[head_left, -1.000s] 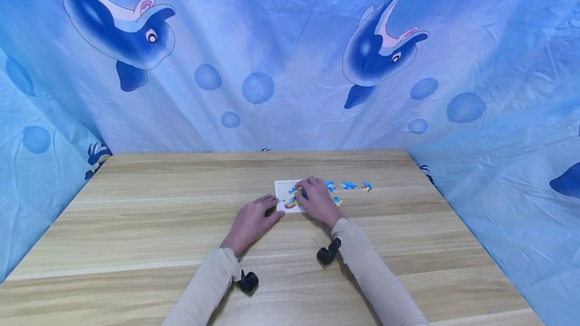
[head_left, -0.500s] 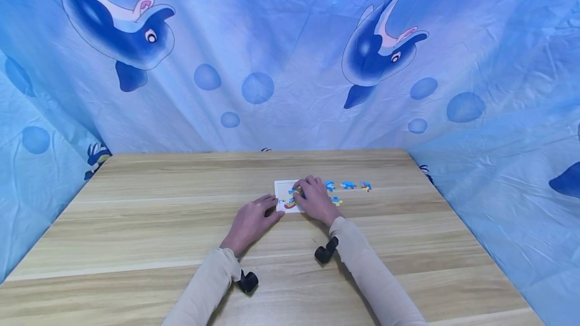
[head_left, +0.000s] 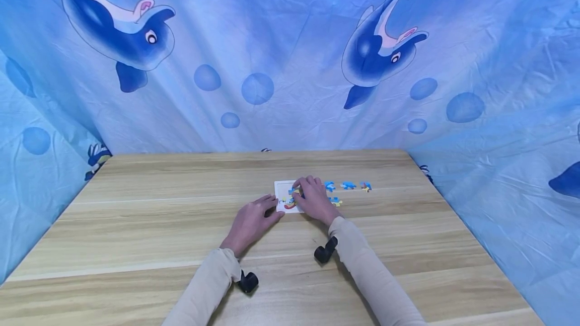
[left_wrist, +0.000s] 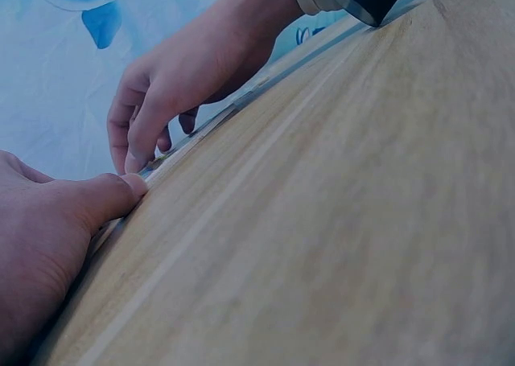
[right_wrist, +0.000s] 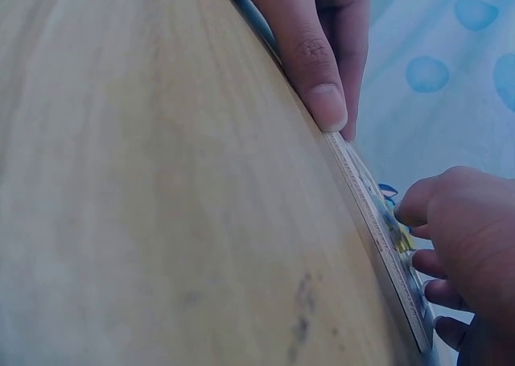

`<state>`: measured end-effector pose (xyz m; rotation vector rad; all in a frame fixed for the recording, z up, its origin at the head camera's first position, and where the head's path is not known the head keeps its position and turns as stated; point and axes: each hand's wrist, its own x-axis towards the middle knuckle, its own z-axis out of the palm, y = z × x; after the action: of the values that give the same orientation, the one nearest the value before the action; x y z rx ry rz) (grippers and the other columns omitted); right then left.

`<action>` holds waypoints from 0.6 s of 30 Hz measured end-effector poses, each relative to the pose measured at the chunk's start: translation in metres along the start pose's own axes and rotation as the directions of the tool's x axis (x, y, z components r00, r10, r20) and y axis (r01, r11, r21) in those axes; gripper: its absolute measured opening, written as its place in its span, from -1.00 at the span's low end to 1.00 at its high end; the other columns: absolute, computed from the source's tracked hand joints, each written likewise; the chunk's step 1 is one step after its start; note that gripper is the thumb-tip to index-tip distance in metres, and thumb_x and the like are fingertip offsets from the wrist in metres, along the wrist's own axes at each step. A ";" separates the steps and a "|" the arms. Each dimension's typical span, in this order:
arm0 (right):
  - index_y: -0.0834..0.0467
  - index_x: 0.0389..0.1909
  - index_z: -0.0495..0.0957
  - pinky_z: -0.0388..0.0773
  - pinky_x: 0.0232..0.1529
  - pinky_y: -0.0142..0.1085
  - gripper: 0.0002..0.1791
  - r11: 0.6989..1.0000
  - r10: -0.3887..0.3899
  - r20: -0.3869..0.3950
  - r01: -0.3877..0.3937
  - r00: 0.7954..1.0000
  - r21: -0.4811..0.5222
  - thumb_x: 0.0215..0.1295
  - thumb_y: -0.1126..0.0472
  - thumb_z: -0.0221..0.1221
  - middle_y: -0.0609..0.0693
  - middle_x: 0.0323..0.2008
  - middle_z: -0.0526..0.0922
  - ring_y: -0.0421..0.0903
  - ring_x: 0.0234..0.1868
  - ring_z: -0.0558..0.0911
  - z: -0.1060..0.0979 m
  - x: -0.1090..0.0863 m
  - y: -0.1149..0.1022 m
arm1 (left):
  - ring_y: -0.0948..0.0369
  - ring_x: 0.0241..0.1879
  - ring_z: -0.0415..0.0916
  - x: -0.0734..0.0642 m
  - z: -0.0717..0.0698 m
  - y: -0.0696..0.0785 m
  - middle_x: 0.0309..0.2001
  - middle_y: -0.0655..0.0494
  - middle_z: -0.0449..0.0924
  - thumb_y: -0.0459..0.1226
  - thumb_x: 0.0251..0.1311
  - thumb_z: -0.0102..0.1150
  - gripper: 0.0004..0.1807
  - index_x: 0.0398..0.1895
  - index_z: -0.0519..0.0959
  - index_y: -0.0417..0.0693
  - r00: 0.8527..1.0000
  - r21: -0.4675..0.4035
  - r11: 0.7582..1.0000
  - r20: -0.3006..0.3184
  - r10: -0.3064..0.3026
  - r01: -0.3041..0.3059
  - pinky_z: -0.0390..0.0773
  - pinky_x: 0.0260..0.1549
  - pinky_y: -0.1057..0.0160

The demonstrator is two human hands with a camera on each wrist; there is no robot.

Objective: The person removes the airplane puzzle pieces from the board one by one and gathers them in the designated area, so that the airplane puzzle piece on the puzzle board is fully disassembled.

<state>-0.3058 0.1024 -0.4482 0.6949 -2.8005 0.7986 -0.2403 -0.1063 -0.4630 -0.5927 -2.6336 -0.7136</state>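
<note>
A small white-framed jigsaw puzzle board (head_left: 282,188) lies flat on the table, partly filled with blue, yellow and red pieces. My left hand (head_left: 252,220) holds the board at its near left corner, with the thumb at the front edge and the fingers along the left side. My right hand (head_left: 317,202) is over the board's right half, which it largely hides. Its thumb and fingers pinch a puzzle piece (right_wrist: 388,192), seen tilted up off the board in the right wrist view. In the left wrist view, the right fingertips point down close to my left thumb (left_wrist: 129,187).
Several loose blue and yellow pieces (head_left: 348,185) lie on the wooden table (head_left: 181,180) right of the board. Another loose piece (head_left: 337,201) is beside my right wrist. A blue dolphin-print curtain (head_left: 290,54) hangs behind the table and at both sides.
My right hand has shifted very slightly left over the board, its fingertips still at the same spot. The left hand and the board stay where they were.
</note>
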 end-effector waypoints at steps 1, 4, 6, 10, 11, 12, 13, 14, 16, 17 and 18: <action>0.15 0.06 0.58 0.33 -0.02 -0.06 -0.74 1.000 0.001 0.001 -0.001 1.000 0.003 0.47 0.12 0.21 -0.04 -0.27 0.43 0.07 -0.05 0.39 0.000 0.000 0.000 | -0.10 0.19 0.61 0.000 0.000 0.000 0.17 -0.16 0.66 -0.05 0.30 0.40 -0.53 0.13 0.72 -0.17 1.000 -0.001 1.000 -0.002 -0.001 0.001 0.61 0.11 -0.09; 0.15 0.07 0.57 0.33 -0.02 -0.06 -0.73 1.000 -0.002 -0.005 0.002 1.000 0.018 0.47 0.12 0.22 -0.04 -0.26 0.44 0.06 -0.06 0.40 0.000 0.000 0.001 | -0.10 0.18 0.61 0.000 0.001 0.000 0.16 -0.17 0.66 -0.07 0.30 0.41 -0.55 0.12 0.72 -0.18 1.000 -0.002 1.000 -0.010 0.002 -0.002 0.62 0.11 -0.10; 0.15 0.08 0.56 0.33 -0.02 -0.07 -0.73 0.999 -0.004 -0.011 0.005 1.000 0.038 0.48 0.12 0.22 -0.04 -0.25 0.46 0.04 -0.08 0.40 0.000 -0.001 0.001 | -0.10 0.19 0.61 0.000 0.001 0.000 0.16 -0.17 0.66 -0.08 0.30 0.41 -0.55 0.12 0.72 -0.18 1.000 -0.007 1.000 -0.010 -0.002 0.002 0.62 0.11 -0.10; 0.15 0.09 0.54 0.31 -0.01 -0.06 -0.73 0.997 -0.013 -0.024 0.015 1.000 0.079 0.49 0.14 0.22 -0.06 -0.25 0.48 0.03 -0.09 0.41 -0.001 -0.002 0.000 | -0.10 0.19 0.61 0.001 0.000 0.000 0.16 -0.17 0.66 -0.06 0.30 0.41 -0.54 0.12 0.72 -0.18 1.000 -0.008 1.000 -0.007 -0.004 0.004 0.62 0.11 -0.10; 0.14 0.10 0.54 0.31 -0.01 -0.05 -0.73 0.996 -0.013 -0.023 0.015 1.000 0.086 0.49 0.15 0.22 -0.06 -0.25 0.49 0.03 -0.09 0.42 -0.001 -0.002 0.000 | -0.10 0.19 0.60 0.001 0.000 0.000 0.16 -0.16 0.66 -0.06 0.30 0.41 -0.54 0.12 0.72 -0.18 1.000 -0.008 1.000 -0.006 -0.004 0.004 0.62 0.11 -0.10; 0.15 0.10 0.54 0.31 -0.01 -0.04 -0.73 0.995 -0.014 -0.023 0.016 1.000 0.094 0.49 0.15 0.22 -0.06 -0.26 0.49 0.02 -0.09 0.43 -0.002 -0.002 0.000 | -0.10 0.19 0.61 0.001 0.000 0.000 0.16 -0.17 0.67 -0.06 0.30 0.41 -0.54 0.12 0.72 -0.18 1.000 -0.006 1.000 -0.006 -0.002 0.002 0.62 0.11 -0.10; 0.15 0.11 0.53 0.30 -0.01 -0.04 -0.73 0.995 -0.013 -0.021 0.015 1.000 0.098 0.49 0.16 0.22 -0.07 -0.26 0.49 0.02 -0.10 0.43 -0.002 -0.002 0.000 | -0.10 0.18 0.61 0.001 0.001 0.000 0.16 -0.16 0.67 -0.06 0.30 0.41 -0.54 0.12 0.72 -0.18 1.000 -0.004 1.000 -0.006 0.001 -0.001 0.62 0.10 -0.10; 0.15 0.11 0.53 0.30 -0.01 -0.04 -0.73 0.994 -0.015 -0.021 0.017 1.000 0.104 0.49 0.16 0.23 -0.07 -0.26 0.49 0.02 -0.11 0.44 -0.002 -0.002 0.000 | -0.10 0.18 0.61 0.001 0.001 0.000 0.16 -0.17 0.67 -0.06 0.30 0.41 -0.54 0.12 0.72 -0.18 1.000 -0.004 1.000 -0.003 -0.001 0.000 0.62 0.10 -0.10; 0.15 0.12 0.53 0.29 -0.01 -0.04 -0.73 0.994 -0.018 -0.020 0.020 1.000 0.109 0.50 0.17 0.23 -0.07 -0.27 0.50 0.01 -0.12 0.44 -0.003 -0.003 -0.001 | -0.10 0.19 0.60 0.001 0.001 0.000 0.16 -0.16 0.66 -0.06 0.30 0.41 -0.54 0.12 0.72 -0.18 1.000 -0.007 1.000 0.000 -0.003 0.003 0.62 0.10 -0.10; 0.14 0.12 0.53 0.29 -0.01 -0.04 -0.73 0.994 -0.021 -0.023 0.023 1.000 0.111 0.49 0.18 0.24 -0.08 -0.26 0.50 0.00 -0.13 0.43 -0.003 -0.004 -0.001 | -0.10 0.19 0.60 0.001 0.001 0.000 0.16 -0.16 0.66 -0.06 0.30 0.41 -0.54 0.11 0.72 -0.18 1.000 -0.008 1.000 0.002 -0.003 0.003 0.62 0.10 -0.10; 0.14 0.12 0.53 0.28 -0.02 -0.04 -0.73 0.993 -0.025 -0.025 0.028 0.999 0.113 0.49 0.19 0.24 -0.08 -0.26 0.50 0.00 -0.13 0.43 -0.003 -0.004 -0.001 | -0.10 0.18 0.61 0.001 0.001 0.000 0.16 -0.17 0.67 -0.06 0.30 0.41 -0.55 0.11 0.72 -0.18 1.000 -0.007 1.000 0.000 0.000 0.000 0.62 0.10 -0.10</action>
<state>-0.3019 0.1052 -0.4459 0.7333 -2.7366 0.9613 -0.2413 -0.1057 -0.4636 -0.5940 -2.6321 -0.7227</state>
